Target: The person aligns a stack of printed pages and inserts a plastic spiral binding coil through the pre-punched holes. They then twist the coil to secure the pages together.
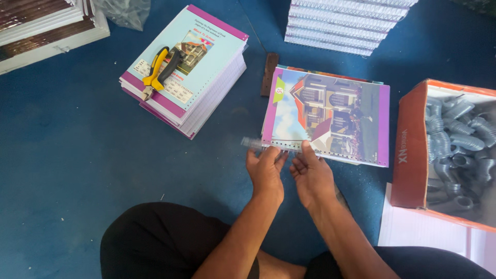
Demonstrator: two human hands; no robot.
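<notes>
1. Two hands work at the near edge of a notebook (326, 116) lying flat on the blue floor (67, 155), in front of the person's crossed legs.
2. An orange-red carton (411, 150) stands at the right with its top open, white lettering running down its side; it is full of grey spiral coils (457, 139).
3. White sheets (413, 227) lie under the carton's near corner.
4. A stack of books (191, 77) sits at upper left, its top cover pale blue with purple bands and a small house picture.
5. Yellow-and-black pliers (159, 70) rest on that stack.
6. More stacks (341, 23) lie along the top edge (white page edges, already spiral-bound), and another pile (41, 26) fills the top left corner.
7. A small brown block (269, 74) lies just beyond the notebook's far left corner.
8. The notebook's cover shows a large house under blue sky, with purple borders and a row of punched holes along the near edge.
9. The left hand (265, 170) pinches a clear spiral (258, 143) at those holes; the right hand (311, 175) has its fingertips on the same edge, just beside the left, not closed around anything.
</notes>
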